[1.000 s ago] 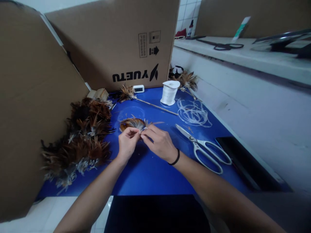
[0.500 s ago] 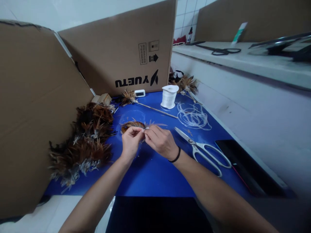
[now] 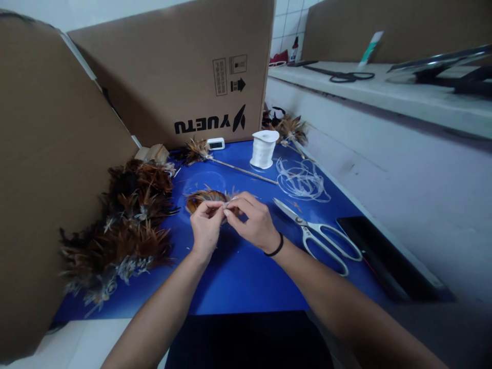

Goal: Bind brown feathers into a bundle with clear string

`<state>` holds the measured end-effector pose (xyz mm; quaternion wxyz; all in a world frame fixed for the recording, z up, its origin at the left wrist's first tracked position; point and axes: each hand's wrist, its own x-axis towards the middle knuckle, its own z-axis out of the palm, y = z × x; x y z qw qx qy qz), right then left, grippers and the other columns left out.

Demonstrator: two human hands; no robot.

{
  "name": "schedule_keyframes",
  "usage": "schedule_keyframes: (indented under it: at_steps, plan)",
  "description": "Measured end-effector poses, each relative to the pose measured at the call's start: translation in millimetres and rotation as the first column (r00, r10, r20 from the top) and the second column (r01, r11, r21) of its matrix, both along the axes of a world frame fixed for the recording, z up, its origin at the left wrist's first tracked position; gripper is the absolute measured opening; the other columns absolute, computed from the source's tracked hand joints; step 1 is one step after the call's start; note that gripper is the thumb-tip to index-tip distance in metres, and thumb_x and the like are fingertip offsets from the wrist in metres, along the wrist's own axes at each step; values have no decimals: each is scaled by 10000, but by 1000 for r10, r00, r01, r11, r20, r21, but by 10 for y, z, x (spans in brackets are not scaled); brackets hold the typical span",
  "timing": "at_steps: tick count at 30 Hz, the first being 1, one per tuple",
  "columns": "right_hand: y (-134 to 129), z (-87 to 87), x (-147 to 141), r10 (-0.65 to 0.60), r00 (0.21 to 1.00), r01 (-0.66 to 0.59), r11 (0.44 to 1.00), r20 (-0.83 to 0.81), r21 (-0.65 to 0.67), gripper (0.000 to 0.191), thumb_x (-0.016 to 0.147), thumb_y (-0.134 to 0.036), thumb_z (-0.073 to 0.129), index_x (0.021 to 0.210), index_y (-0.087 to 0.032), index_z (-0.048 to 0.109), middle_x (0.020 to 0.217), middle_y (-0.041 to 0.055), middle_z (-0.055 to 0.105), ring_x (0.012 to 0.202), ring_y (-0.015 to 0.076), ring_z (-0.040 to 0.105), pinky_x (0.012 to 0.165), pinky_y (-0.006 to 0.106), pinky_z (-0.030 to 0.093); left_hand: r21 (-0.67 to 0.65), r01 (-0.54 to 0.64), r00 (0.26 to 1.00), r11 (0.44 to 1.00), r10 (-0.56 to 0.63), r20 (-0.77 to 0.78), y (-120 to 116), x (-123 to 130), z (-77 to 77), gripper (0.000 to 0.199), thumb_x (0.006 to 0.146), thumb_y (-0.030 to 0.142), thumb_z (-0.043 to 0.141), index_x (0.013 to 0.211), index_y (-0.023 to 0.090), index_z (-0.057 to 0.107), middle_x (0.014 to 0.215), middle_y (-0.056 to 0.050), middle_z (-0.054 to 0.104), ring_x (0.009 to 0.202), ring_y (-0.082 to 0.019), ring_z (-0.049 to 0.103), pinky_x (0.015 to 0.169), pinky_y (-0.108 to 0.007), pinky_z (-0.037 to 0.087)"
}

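From here I can read "YUETU" point(image 3: 209, 120), upside down in black on the cardboard box point(image 3: 154, 66), beside its leaf-like logo point(image 3: 239, 119). Above, a black arrow point(image 3: 238, 85) points right; the framed print point(image 3: 220, 77) is illegible.

A single camera, worn on the person's head, looks forward and steeply down over the blue counter point(image 3: 246, 287), facing a printed cardboard box point(image 3: 146, 77) towards eleven o'clock. It is close: the counter's near edge crosses at six o'clock above dark clothing point(image 3: 246, 343), and the left forearm point(image 3: 157, 302) and right forearm point(image 3: 334, 292) enter from seven and five. The left hand point(image 3: 205, 228) and right hand point(image 3: 251, 220) sit near the dial's centre. The wide view takes in a cardboard panel point(image 3: 34, 169) at nine and a white shelf point(image 3: 392, 95) at two, stretched towards the borders.
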<state>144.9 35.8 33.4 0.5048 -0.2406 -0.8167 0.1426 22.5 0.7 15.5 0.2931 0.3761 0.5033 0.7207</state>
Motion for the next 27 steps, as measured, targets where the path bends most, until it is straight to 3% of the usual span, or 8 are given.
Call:
schedule_keyframes:
  at_steps: [3, 7, 19, 27]
  plan:
    - [-8, 20, -14, 48, 997, -54, 994, -64, -98, 72, 812, -172, 526, 791, -182, 594, 817, 28, 598, 660, 96, 542, 611, 214, 466, 3, 1, 1000, 1000, -1, 1, -16, -7, -2, 149, 653, 242, 728, 729, 151, 639, 685, -1, 668, 632, -108, 636, 621, -223, 520]
    - [-26, 18, -33, -39, 996, 27, 988, -76, -151, 81, 754, -118, 531, 755, -183, 578, 740, 7, 587, 615, 94, 529, 587, 206, 458, -8, -1, 999, 1000, 1, -40, -42, -13, 9, 163, 648, 249, 735, 737, 146, 645, 687, -10, 672, 630, -116, 640, 618, -232, 526]
    - [-43, -37, -51, -185, 978, 196, 973, 94, -121, 268, 779, -103, 465, 994, -170, 610, 825, 43, 626, 695, 134, 571, 662, 238, 468, -17, -12, 989, 1000, 9, -146, -17, -20, -17, 165, 626, 248, 745, 718, 149, 652, 654, -5, 664, 605, -113, 626, 606, -231, 520]
    - [-28, -19, -24, -137, 977, 159, 979, 165, -130, 228, 772, -79, 457, 886, -180, 627, 881, 48, 631, 774, 139, 583, 720, 242, 467, -27, 28, 979, 999, -33, -201, -13, -36, -52, 158, 639, 246, 736, 734, 151, 653, 687, -14, 672, 638, -118, 628, 635, -229, 507]
